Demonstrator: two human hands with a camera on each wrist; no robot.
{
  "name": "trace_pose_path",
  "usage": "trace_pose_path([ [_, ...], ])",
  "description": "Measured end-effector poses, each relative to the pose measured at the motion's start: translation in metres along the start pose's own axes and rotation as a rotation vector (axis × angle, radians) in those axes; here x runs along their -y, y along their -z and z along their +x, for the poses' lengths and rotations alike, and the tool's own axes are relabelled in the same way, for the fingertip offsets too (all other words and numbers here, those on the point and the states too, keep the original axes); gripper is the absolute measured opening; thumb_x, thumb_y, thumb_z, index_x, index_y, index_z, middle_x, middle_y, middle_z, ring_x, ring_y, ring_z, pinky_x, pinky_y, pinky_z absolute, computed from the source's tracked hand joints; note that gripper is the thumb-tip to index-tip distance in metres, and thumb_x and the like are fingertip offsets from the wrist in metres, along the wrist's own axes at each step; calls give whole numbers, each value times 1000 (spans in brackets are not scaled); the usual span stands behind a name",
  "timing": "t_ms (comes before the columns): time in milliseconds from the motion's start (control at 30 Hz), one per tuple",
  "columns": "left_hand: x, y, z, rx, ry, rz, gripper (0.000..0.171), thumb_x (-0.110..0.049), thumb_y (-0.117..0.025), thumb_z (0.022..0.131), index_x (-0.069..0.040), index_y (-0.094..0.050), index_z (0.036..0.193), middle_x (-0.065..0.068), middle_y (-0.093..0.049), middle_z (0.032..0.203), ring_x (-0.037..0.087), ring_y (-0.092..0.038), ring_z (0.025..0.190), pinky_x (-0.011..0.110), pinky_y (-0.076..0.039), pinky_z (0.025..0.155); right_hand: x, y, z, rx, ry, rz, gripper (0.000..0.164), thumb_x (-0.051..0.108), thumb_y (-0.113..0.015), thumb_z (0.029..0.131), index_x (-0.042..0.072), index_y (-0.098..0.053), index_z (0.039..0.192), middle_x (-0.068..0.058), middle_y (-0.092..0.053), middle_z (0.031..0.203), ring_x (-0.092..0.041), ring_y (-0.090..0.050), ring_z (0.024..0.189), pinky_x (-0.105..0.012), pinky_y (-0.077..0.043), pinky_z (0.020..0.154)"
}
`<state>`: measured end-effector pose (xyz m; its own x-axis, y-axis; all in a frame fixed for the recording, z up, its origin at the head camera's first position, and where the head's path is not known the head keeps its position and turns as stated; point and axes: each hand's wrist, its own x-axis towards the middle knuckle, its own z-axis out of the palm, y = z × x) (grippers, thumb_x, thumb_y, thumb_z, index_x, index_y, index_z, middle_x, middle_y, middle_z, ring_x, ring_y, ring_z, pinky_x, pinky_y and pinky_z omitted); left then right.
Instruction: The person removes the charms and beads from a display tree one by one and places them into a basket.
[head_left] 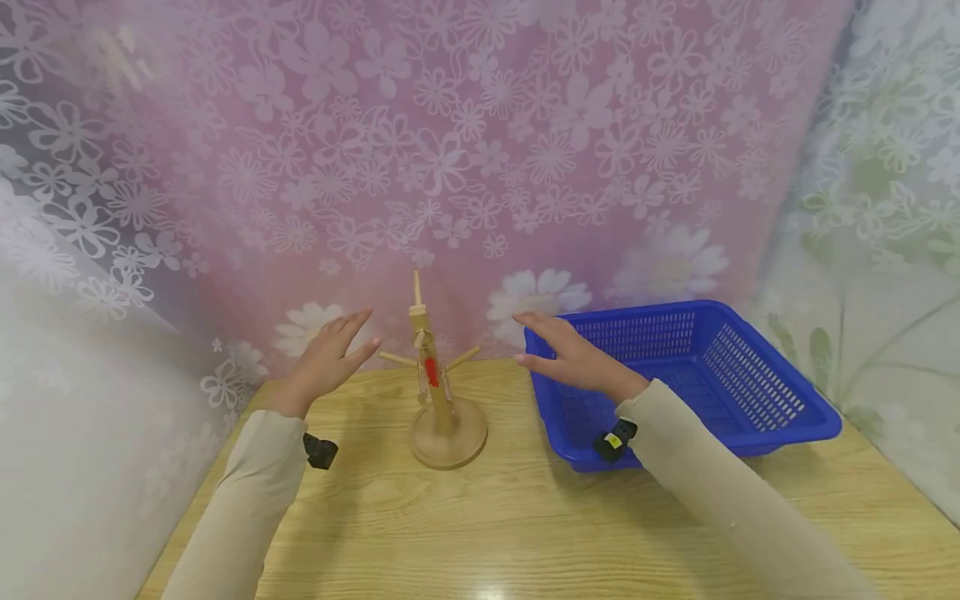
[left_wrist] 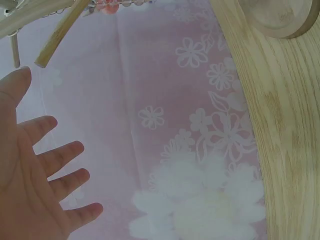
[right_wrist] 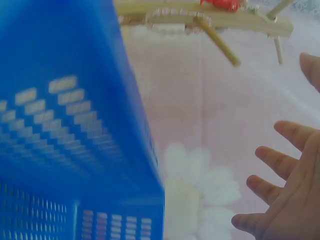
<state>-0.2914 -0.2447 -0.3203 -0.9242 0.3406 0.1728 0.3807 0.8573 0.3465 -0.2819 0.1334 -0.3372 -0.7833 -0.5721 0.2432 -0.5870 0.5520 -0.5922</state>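
Note:
A wooden stand (head_left: 441, 408) with a round base and several pegs stands upright on the table. Beaded bracelets (right_wrist: 172, 12) hang on its pegs, and a small red item (head_left: 431, 372) shows on the front of the post. To the left of the stand, my left hand (head_left: 324, 360) is raised with its fingers spread, holding nothing; in the left wrist view its thumb is nearest a peg (left_wrist: 55, 40). My right hand (head_left: 573, 358) hovers at the left side of the blue basket (head_left: 813, 425), fingers extended toward the stand, also holding nothing.
The basket has slotted walls and sits on the right of the wood-grain table (head_left: 480, 525). A pink flowered cloth (head_left: 480, 167) hangs right behind the table. Pale flowered cloth closes off both sides.

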Motion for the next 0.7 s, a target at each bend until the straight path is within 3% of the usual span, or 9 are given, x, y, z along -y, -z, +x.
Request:
trace_pose_path([
  [367,-3,1,4,28,-37,-146,65,-47,-39,100,-21,-13,153,13,-23,154,37,-21,140,60,-20,108,31,-32,3,-37,-33,192,63,38,-57,94,14,-32,147,-8,-33,150,-29,-26,140,-55,-24,109],
  [600,-9,-2,0,30,-70,-279,60,-39,-42,101,-20,-17,152,16,-35,148,37,-33,134,60,-25,105,45,-69,-1,-216,-108,243,60,30,-65,90,9,-42,141,-10,-43,144,-30,-36,135,-52,-30,107],
  [700,-11,-3,-2,19,-95,-322,59,-36,-43,101,-18,-21,152,17,-40,145,37,-39,130,57,-29,104,48,-86,-3,-297,-145,313,55,26,-66,90,8,-47,137,-10,-49,139,-30,-42,130,-51,-33,105],
])
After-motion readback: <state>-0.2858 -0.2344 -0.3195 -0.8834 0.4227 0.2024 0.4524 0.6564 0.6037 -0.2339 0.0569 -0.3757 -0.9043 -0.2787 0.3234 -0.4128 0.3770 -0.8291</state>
